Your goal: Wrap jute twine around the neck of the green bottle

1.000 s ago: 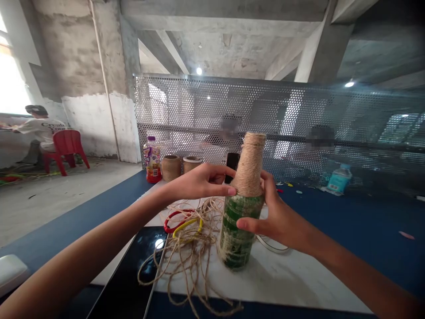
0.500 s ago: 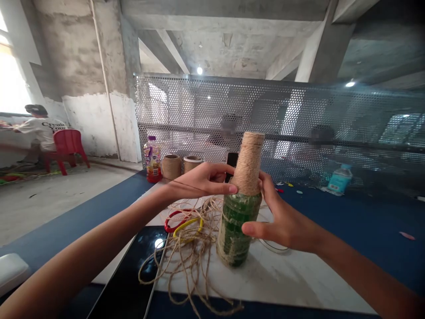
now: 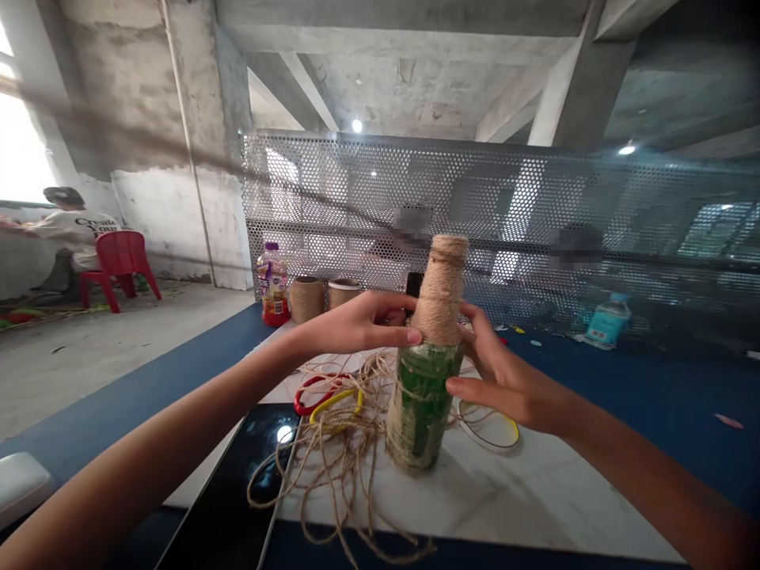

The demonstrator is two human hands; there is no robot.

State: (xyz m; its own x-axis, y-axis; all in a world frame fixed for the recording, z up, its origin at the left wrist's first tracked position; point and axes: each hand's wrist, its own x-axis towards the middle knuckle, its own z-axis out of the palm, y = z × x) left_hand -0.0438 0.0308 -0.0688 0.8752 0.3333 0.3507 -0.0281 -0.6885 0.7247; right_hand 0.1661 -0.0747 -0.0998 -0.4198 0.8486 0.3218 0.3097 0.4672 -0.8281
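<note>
A green glass bottle [image 3: 428, 388] stands slightly tilted on a white marbled board, its neck and shoulder wrapped in tan twine [image 3: 440, 305]. Uneven, dried-looking glue or clear film covers its bare green body. My left hand [image 3: 362, 324] is closed on the bottle's left side, thumb at the lower edge of the wrapping, other fingers partly hidden behind. My right hand [image 3: 504, 380] holds the opposite side, fingertips by the wrapped shoulder and thumb against the green body. Loose twine [image 3: 344, 451] lies tangled left of the bottle, over red-and-yellow-handled scissors [image 3: 321, 396].
A dark glossy tablet-like slab [image 3: 237, 475] lies at the left. Behind stand two twine spools [image 3: 307, 299], a drink bottle [image 3: 274, 285] and a blue-labelled bottle [image 3: 607, 321]. A yellow-and-white ring [image 3: 490, 431] lies right. A perforated metal screen [image 3: 350, 190] borders the blue table.
The bottle has shifted slightly left and turned, with both hands still on it. My right thumb has moved up and right. A blurred strand at the left now runs higher, towards the bottle's neck.
</note>
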